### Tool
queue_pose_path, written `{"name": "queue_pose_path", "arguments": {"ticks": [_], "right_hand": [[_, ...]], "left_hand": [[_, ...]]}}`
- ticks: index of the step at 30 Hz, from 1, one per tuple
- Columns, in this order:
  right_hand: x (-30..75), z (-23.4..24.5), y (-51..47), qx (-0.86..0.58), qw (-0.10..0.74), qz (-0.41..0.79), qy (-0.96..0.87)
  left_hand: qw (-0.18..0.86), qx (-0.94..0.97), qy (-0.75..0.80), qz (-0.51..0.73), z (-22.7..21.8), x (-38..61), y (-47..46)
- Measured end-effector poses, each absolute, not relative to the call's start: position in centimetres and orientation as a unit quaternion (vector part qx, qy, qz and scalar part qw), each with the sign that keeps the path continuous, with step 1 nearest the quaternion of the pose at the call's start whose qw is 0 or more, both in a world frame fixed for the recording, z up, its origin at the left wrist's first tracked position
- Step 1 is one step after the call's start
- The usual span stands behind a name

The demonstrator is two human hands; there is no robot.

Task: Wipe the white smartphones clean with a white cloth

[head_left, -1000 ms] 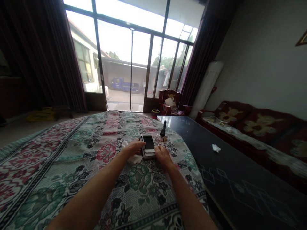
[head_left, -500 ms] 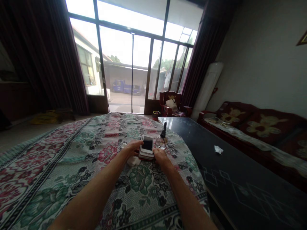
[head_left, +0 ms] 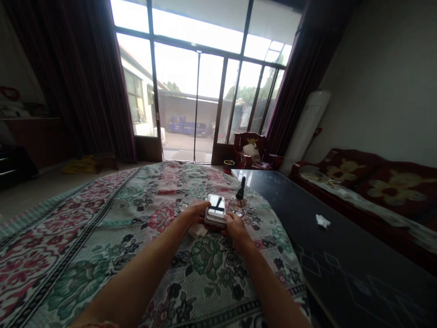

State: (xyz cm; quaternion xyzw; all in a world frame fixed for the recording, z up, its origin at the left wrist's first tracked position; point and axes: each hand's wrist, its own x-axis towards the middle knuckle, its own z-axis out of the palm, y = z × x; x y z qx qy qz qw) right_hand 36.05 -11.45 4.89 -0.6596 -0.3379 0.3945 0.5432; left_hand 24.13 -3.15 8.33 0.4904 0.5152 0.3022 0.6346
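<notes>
A small stack of phones (head_left: pixel 216 210) lies on a floral cloth (head_left: pixel 102 237), its top screen reflecting the window. My left hand (head_left: pixel 193 212) grips the stack's left side with curled fingers. My right hand (head_left: pixel 232 224) closes on its near right corner. Under my left hand lies a white tissue (head_left: pixel 197 230). A little glass bottle with a black top (head_left: pixel 238 202) stands just right of the stack, close to my right hand.
A dark glossy table (head_left: pixel 341 264) runs along the right, with a crumpled white paper (head_left: pixel 322 221) on it. Beyond it stands a red floral sofa (head_left: pixel 382 182). A red chair (head_left: pixel 251 148) sits by the glass doors (head_left: pixel 198 105). Dark curtains hang at both sides.
The view has shifted, so everything sits further right and lower. Both hands stay on the phone stack, which now looks a little tilted toward me.
</notes>
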Motion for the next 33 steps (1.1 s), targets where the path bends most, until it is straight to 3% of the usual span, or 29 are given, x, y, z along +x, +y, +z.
{"name": "queue_pose_path", "arguments": {"ticks": [11, 18, 27, 33], "right_hand": [[33.3, 7.0, -11.9, -0.632, 0.584, 0.319, -0.398], [26.3, 7.5, -12.7, -0.557, 0.596, 0.390, -0.427], [11.1, 4.4, -14.4, -0.498, 0.584, 0.482, -0.422], [3.3, 2.6, -12.6, -0.480, 0.520, 0.510, -0.489]], "left_hand": [[0.637, 0.515, 0.430, 0.379, 10.6, 19.5, -4.3], [0.603, 0.508, 0.431, 0.439, 11.9, 11.4, -6.9], [0.549, 0.472, 0.495, 0.480, 9.1, -3.5, -10.9], [0.527, 0.443, 0.533, 0.492, 7.3, -11.8, -11.3]]}}
